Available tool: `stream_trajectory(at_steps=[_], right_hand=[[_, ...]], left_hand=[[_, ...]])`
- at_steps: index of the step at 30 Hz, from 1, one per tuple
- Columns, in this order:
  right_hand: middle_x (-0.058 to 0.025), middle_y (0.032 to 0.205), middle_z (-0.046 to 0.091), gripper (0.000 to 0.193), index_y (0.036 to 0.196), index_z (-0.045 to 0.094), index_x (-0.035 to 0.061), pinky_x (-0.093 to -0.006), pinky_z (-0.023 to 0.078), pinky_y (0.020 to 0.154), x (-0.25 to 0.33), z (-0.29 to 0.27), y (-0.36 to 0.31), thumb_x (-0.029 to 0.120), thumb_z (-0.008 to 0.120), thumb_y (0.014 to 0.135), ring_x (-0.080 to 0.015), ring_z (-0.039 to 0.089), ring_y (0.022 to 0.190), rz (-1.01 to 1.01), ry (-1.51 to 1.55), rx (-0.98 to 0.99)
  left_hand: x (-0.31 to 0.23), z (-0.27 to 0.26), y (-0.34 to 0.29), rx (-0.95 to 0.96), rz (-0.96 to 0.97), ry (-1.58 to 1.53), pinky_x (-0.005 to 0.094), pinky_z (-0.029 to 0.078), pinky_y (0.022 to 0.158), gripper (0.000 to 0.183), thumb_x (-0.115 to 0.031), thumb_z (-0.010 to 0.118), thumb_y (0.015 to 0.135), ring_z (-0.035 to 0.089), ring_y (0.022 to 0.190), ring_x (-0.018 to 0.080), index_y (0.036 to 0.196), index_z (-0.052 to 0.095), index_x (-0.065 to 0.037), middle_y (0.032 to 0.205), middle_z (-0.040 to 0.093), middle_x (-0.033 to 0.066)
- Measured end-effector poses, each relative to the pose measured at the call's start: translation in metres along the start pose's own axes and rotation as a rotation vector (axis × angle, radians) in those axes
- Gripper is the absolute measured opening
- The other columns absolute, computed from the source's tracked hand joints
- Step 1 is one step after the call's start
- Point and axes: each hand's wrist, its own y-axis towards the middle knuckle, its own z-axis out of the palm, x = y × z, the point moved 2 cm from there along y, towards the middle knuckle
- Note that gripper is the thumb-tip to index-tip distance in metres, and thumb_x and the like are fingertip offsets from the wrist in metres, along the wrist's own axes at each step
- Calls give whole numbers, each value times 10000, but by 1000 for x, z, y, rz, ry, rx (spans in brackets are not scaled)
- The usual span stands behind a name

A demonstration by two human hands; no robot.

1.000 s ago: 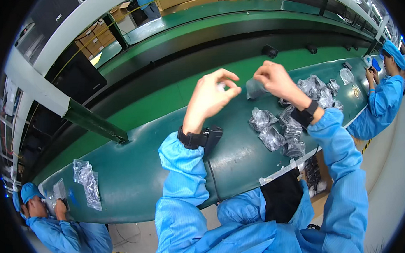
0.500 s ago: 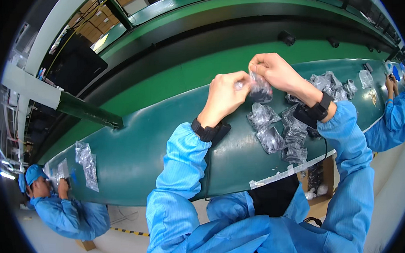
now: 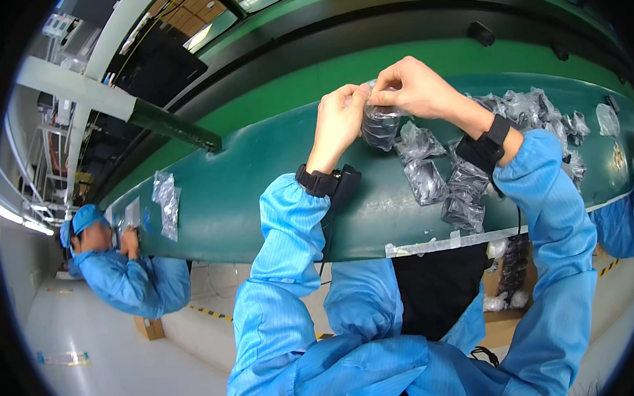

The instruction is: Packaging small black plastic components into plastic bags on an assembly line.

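A clear plastic bag [image 3: 381, 129] with something dark inside hangs over the green work surface [image 3: 261, 207]. My left hand [image 3: 340, 119] pinches its upper left edge. Thumb and fingers of my right hand [image 3: 413, 89] close on the top edge from the other side. What is inside the bag I cannot make out. Just right of it, below my right hand, lie more filled bags [image 3: 425, 182], some partly overlapping. Each wrist wears a black strap with a small black box.
Further bags [image 3: 522, 109] are heaped beyond my right wrist. At the left lie flat plastic bags [image 3: 166, 204] near a co-worker in blue [image 3: 133, 277]. A slanting post [image 3: 176, 126] meets the far edge. An open carton [image 3: 512, 288] stands under the near edge.
My view has swung somewhat to the left. The blurred bag between my hands now hangs steadier, its top pinched by both hands, which are close together.
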Motion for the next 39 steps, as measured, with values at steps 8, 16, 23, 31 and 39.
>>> stream_trajectory(at_steps=[8,16,23,31,39], right_hand=[[-95,713,718,155,817,749,-26,-305,523,632,0,-10,21,118,726,768,-131,651,665,-61,-165,-13],[-67,701,703,119,818,754,-16,-254,476,528,39,-34,33,100,726,814,-106,615,594,-2,134,-70],[-71,825,728,223,906,762,2,-299,523,764,132,35,-12,214,746,841,-120,654,811,-264,671,253],[-221,1092,722,511,1077,731,5,-461,551,912,35,48,30,445,645,832,-393,690,1038,259,-367,57],[-73,879,620,193,893,640,28,-332,531,691,-38,15,42,-8,704,715,-175,621,800,523,538,279]], left_hand=[[-9,-63,-62,-200,-66,81,233,414,425,260,-175,638,955,501,482,53,1147,635,0,986,757,92],[-61,-126,-137,-134,-134,462,242,492,549,517,-239,773,857,638,696,91,1302,588,-51,1027,740,87],[-53,-90,-109,-174,236,112,305,531,785,469,-188,784,848,672,935,178,1268,626,-51,1063,715,140],[100,-90,-121,-85,136,475,315,524,689,243,-131,504,982,640,738,150,985,686,31,813,690,102],[133,-113,-182,-203,-258,-74,283,512,714,244,-33,533,794,630,775,133,964,683,59,856,700,59]])
